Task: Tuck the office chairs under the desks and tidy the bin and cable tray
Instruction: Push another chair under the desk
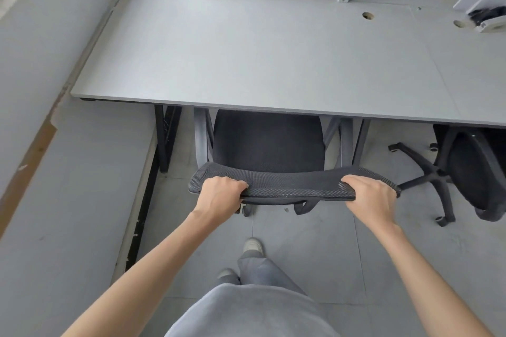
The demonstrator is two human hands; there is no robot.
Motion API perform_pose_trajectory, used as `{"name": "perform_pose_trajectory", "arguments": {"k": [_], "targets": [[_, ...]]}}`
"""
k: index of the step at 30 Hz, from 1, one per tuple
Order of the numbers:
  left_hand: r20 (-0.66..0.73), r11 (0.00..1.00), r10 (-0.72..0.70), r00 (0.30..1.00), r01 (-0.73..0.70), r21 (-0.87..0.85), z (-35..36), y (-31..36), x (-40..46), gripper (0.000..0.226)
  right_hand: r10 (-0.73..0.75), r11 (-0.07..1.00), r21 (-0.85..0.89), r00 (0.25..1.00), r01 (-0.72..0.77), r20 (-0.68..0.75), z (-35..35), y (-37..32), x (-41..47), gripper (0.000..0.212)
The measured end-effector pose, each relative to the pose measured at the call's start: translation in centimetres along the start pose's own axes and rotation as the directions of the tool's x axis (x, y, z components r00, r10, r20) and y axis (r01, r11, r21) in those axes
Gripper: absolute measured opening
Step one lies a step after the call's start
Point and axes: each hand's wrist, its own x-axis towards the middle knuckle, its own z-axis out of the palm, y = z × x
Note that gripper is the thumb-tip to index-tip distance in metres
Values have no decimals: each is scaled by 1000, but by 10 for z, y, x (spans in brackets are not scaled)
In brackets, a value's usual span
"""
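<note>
I see soft, even daylight with a cool grey cast and no glare on the tabletop point(246, 57). Shadows are faint; the darkest area lies under the tabletop's near edge. Wide-angle distortion bends the left wall point(41, 63) and the tabletop's edges. Far corners look slightly soft; the centre is sharp.

1. Left hand point(220, 191): palm down, fingers curled over the top edge of the black mesh chair backrest point(290, 185), near its left end.
2. Right hand point(369, 194): same closed grasp near the right end.
3. Both bare forearms extended forward, roughly symmetric, wrists straight.
</note>
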Motion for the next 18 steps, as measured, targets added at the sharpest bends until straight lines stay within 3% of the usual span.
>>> {"name": "perform_pose_trajectory", "arguments": {"k": [7,18], "targets": [[-52,989,126,991,-121,81,5,12,-44,9,-12,1000,14,1000,12,-23,-7,-2,-57,42],[-70,998,-55,996,54,-13,-7,8,30,19,-38,999,31,999,37,24,7,16,40,36]]}}
